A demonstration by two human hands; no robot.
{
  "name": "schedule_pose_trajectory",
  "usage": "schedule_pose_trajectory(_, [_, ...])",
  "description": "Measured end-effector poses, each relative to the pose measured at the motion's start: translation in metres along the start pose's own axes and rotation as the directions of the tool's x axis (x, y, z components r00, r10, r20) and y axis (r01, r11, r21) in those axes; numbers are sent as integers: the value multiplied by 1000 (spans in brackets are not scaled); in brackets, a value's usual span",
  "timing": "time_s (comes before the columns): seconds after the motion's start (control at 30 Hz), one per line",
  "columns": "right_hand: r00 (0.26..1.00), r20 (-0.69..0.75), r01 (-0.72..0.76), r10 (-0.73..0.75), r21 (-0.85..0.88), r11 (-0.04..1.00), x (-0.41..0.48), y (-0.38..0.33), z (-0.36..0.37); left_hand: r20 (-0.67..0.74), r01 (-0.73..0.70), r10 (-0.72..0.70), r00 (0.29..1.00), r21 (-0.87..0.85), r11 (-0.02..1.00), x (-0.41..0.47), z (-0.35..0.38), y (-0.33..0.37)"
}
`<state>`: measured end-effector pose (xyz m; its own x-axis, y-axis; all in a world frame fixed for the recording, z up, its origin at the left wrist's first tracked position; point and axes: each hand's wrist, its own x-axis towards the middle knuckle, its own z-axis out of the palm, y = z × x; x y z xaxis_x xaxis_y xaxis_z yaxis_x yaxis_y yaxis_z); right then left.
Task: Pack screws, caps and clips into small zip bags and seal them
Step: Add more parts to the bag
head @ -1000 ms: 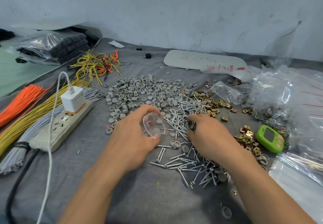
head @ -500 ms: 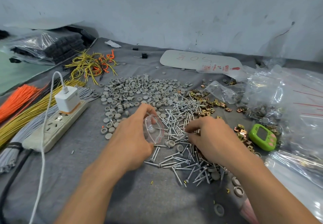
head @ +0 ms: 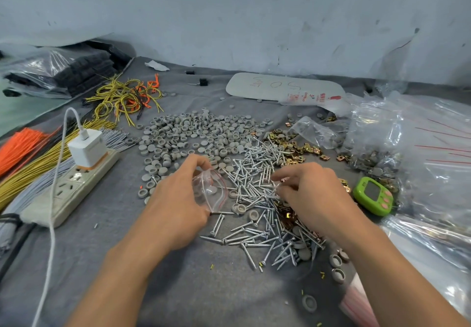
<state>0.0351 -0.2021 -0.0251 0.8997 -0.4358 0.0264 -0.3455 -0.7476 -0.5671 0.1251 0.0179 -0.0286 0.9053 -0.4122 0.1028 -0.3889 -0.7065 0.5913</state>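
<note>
My left hand (head: 175,207) holds a small clear zip bag (head: 211,190) with a red seal line, its mouth held open; a grey cap shows inside it. My right hand (head: 308,194) hovers over the pile of silver screws (head: 254,181), its fingertips pinching a screw or two beside the bag. Grey round caps (head: 193,133) lie in a wide heap behind the hands. Brass clips (head: 288,145) sit to the right of the caps, and more clips lie partly hidden under my right hand.
A power strip (head: 68,186) with a white charger (head: 88,148) lies at left beside orange, yellow and grey wire bundles (head: 23,163). A green timer (head: 373,195) sits at right. Clear plastic bags (head: 418,153) pile up at the right edge. A white card (head: 277,88) lies at the back.
My right hand has lifted from the screw pile with its fingertips pinched and moved slightly toward the bag. My left hand keeps holding the bag open.
</note>
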Motion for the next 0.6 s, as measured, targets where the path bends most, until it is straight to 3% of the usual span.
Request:
schedule_pose_trajectory(0.13, [1000,-5,-13,13,60,998,1,7,-9,17,13,-13,1000,-26,1000,-1,-3,-2])
schedule_pose_trajectory(0.27, [991,10,-125,133,-268,955,1,15,-16,21,6,-5,1000,-56,998,-1,-4,-4])
schedule_pose_trajectory(0.43, [968,213,-48,133,-364,930,-1,9,-21,24,-1,3,1000,-71,998,-1,-4,-4])
schedule_pose_trajectory(0.6, [977,191,-21,91,-341,940,0,12,-25,30,-26,28,999,-56,998,-1,-1,-4])
